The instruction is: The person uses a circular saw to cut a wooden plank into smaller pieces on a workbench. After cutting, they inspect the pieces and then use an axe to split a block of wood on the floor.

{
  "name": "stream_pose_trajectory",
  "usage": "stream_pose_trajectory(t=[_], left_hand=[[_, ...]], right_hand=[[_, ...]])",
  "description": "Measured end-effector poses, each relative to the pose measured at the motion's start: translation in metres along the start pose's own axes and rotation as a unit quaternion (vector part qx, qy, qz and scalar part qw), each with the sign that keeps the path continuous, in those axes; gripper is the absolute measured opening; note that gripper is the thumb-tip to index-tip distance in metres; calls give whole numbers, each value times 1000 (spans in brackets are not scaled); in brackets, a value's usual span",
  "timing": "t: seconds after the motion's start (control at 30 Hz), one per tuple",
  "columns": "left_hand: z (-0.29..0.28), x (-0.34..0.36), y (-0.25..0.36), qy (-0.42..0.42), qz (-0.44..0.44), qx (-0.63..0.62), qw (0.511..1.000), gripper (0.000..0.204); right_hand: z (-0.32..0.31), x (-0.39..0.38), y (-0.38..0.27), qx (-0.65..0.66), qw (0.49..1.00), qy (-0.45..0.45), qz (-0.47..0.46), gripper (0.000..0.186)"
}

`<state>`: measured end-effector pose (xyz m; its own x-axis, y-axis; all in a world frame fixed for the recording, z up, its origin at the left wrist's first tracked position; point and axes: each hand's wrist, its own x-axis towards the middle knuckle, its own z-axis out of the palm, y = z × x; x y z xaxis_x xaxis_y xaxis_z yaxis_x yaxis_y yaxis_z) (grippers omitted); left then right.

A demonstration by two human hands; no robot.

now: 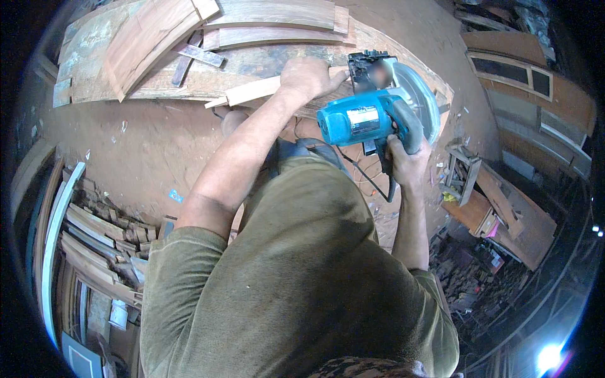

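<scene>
Closest to me is the person's olive-green shirt (296, 252), the back of it bent forward over the work. Beyond it the right hand (408, 157) is wrapped round the rear handle of a blue circular saw (356, 120), holding it firmly. A dark cable (368, 178) loops below the tool, and the rounded metal guard (421, 94) sits on its right side. The saw is at the right end of the surface (252, 61).

Just left of the saw, the left hand (305, 77) rests on a pale wooden strip (252, 92) near the surface's close edge, thumb stretched toward the saw; I can't tell how far its fingers close round the wood.

Farther across lie two short crossed pieces (200, 54), then a broad board (151, 47) set slantwise and some long planks (274, 14) beside it. Off to the right, over the reddish floor (151, 142), stand a small wooden frame (463, 173) and, past that, large panels (504, 42).
</scene>
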<state>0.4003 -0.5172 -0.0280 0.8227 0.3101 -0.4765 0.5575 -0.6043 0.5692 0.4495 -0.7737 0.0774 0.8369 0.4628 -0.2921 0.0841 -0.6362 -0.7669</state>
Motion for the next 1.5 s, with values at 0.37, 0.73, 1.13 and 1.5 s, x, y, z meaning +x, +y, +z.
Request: stream_pose_trajectory(t=[0.37, 0.73, 1.13, 1.5], left_hand=[[7, 3, -6, 8, 15, 10, 1000, 69], [8, -6, -10, 9, 64, 10, 998, 66], [30, -1, -26, 75, 137, 46, 987, 45], [42, 4, -27, 93, 137, 48, 985, 35]], right_hand=[[3, 1, -5, -12, 1000, 0, 22, 48], [6, 1, -2, -5, 1000, 1, 9, 47], [0, 4, 6, -9, 1000, -18, -4, 45], [0, 4, 4, -8, 1000, -12, -6, 47]])
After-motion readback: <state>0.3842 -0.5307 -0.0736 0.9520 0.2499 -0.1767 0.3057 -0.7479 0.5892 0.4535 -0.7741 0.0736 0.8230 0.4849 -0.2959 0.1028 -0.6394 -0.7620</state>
